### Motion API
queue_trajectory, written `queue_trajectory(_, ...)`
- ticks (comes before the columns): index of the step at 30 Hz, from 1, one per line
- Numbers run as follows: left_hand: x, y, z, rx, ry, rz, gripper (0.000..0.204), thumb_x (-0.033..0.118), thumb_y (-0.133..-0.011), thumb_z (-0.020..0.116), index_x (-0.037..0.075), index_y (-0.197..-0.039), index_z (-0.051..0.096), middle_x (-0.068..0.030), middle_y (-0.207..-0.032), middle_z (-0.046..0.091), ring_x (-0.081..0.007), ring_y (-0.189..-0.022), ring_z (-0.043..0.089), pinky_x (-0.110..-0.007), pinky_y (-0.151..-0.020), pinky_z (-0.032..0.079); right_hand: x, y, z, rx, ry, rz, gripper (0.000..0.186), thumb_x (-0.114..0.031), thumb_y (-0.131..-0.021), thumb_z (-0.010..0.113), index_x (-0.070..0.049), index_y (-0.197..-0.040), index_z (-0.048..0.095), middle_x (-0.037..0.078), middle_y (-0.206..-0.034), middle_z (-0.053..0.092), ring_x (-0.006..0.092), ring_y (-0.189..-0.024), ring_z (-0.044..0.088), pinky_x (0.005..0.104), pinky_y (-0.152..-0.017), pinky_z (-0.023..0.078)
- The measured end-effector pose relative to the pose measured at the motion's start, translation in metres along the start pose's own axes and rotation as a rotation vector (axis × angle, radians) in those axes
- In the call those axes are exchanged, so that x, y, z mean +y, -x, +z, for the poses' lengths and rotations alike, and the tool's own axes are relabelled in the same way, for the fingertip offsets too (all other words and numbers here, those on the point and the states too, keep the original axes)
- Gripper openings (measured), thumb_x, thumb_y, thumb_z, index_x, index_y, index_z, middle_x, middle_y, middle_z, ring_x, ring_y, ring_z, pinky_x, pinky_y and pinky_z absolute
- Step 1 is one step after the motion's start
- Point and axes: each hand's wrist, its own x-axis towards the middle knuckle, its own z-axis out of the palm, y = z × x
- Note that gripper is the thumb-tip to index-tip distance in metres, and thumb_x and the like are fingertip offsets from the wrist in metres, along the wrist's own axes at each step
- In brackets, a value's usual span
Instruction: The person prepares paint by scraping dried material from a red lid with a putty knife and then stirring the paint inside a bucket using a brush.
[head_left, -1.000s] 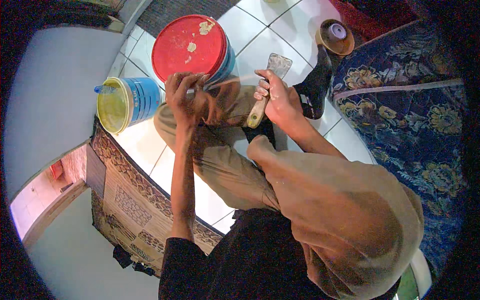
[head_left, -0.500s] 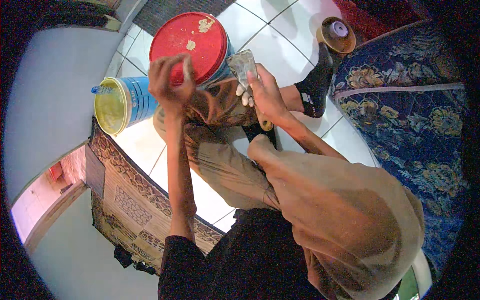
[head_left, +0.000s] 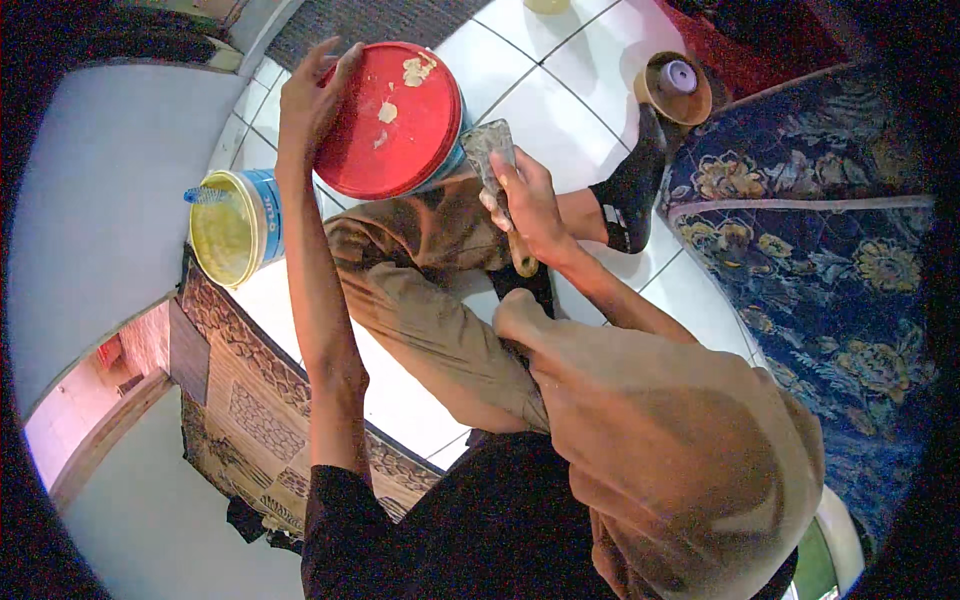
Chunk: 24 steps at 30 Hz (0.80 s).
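Observation:
A putty knife (head_left: pixel 488 143) with a smeared, greyish blade and a wooden handle is in my right hand (head_left: pixel 532 197), blade pointing up and away from me. Pale residue marks some of those fingers. Just left of the blade stands a bucket with a red lid (head_left: pixel 385 150), which carries dried beige patches. My left hand (head_left: pixel 315 105) is at the lid's far left edge, fingers stretched apart and thumb along the rim. Whether it presses on the lid I cannot tell.
A blue-and-yellow bucket (head_left: pixel 228 235) lies tipped at the left, with a blue bristly brush (head_left: pixel 205 196) at its mouth. A brown bowl (head_left: pixel 655 95) holding a pale round piece sits beyond my foot. A flowered blue mattress (head_left: pixel 810 260) borders the right; a patterned mat (head_left: pixel 265 410) lies left.
My left hand has gone from above the lid's near left side to its far left edge, its curled fingers straightening. My right hand keeps the putty knife, slightly lower in view.

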Motion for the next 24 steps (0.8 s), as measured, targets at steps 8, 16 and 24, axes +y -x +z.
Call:
queue_trajectory(8,0.013,0.009,0.004,-0.04,-0.387,0.04,0.051,0.055,-0.099,0.042,0.014,-0.113,0.068,-0.023,-0.092,0.07,-0.0445,-0.091,0.065,-0.049,-0.08,0.053,-0.019,-0.002,-0.003,-0.017,0.092,0.037,0.031,-0.038,-0.102,0.054,-0.007,-0.105,0.055,-0.003,-0.076,0.048,0.0047,-0.056,0.046,0.02,-0.039,0.032)
queue_trajectory(16,0.018,0.007,0.006,-0.023,-0.435,0.077,0.041,0.042,-0.104,0.036,0.017,-0.114,0.067,-0.0236,-0.09,0.069,-0.0454,-0.086,0.065,-0.054,-0.074,0.052,-0.008,-0.017,-0.01,0.046,0.391,-0.199,0.04,-0.043,-0.099,0.057,-0.004,-0.106,0.062,0.003,-0.085,0.059,0.0099,-0.07,0.055,0.0257,-0.048,0.046)
queue_trajectory(24,0.008,0.002,0.012,-0.023,-0.425,0.148,0.039,0.043,-0.103,0.038,0.016,-0.109,0.065,-0.0254,-0.081,0.067,-0.0467,-0.081,0.065,-0.056,-0.068,0.05,-0.023,-0.031,-0.033,-0.223,0.24,0.175,0.042,-0.044,-0.099,0.057,-0.002,-0.097,0.06,0.001,-0.077,0.055,0.0088,-0.065,0.051,0.0265,-0.048,0.043)
